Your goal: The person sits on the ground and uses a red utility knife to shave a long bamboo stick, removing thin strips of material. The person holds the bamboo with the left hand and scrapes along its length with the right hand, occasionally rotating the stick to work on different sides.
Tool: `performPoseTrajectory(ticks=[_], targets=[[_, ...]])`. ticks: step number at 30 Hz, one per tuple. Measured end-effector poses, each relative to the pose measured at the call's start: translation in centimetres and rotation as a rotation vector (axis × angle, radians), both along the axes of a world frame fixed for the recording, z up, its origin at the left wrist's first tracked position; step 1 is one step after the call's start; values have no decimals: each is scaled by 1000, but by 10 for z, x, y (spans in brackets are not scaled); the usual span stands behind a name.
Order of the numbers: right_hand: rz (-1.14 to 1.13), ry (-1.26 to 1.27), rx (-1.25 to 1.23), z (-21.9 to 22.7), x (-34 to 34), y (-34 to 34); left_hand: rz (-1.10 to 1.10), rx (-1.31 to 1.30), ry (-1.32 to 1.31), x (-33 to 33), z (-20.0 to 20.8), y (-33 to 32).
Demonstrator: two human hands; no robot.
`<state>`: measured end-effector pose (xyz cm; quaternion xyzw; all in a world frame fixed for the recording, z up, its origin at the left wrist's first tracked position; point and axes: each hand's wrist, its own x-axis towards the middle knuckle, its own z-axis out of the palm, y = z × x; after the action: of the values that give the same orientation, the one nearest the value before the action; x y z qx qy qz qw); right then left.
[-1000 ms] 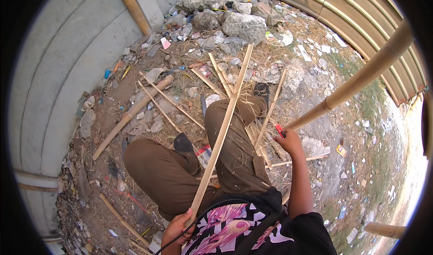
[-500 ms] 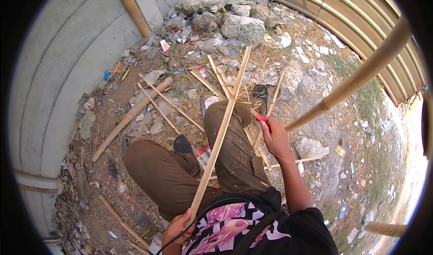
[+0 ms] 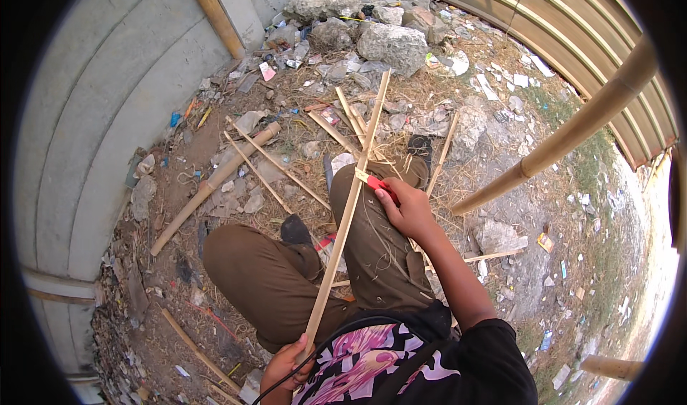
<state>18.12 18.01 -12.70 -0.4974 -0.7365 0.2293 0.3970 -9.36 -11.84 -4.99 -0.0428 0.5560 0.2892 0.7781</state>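
A long, pale bamboo strip (image 3: 338,244) slants up across my lap and right thigh, its far end above the ground litter. At its near end, by my waist, my left hand (image 3: 288,366) is closed around it. My right hand (image 3: 409,210) grips a red-handled knife (image 3: 373,182) over my right knee. The knife's front end meets the strip's right edge around the middle of its length; the blade itself is hard to make out. Thin shavings lie on my brown trousers (image 3: 372,226).
Several loose bamboo strips (image 3: 335,133) and a thick bamboo pole (image 3: 215,183) lie ahead. Another pole (image 3: 558,140) slants in at right. Large rocks (image 3: 392,47) sit at the back amid scattered litter. A grey wall (image 3: 107,119) stands left, a corrugated metal fence (image 3: 572,40) back right.
My right hand has moved left, bringing the knife from beside the strip up against it. The strip's far end has shifted slightly left. My left hand keeps its hold.
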Motion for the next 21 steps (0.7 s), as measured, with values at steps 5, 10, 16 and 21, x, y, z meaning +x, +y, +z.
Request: performPoseTrajectory(ticks=[5, 10, 16, 21], targets=[[-71, -19, -18, 4, -2, 13, -10, -26, 3, -1, -1, 1], [-107, 54, -93, -5, 3, 9, -8, -29, 18, 0, -1, 1], [-201, 551, -338, -60, 8, -6, 1, -36, 43, 0, -3, 2], [-118, 57, -142, -14, 10, -23, -17, -12, -1, -3, -3, 1]])
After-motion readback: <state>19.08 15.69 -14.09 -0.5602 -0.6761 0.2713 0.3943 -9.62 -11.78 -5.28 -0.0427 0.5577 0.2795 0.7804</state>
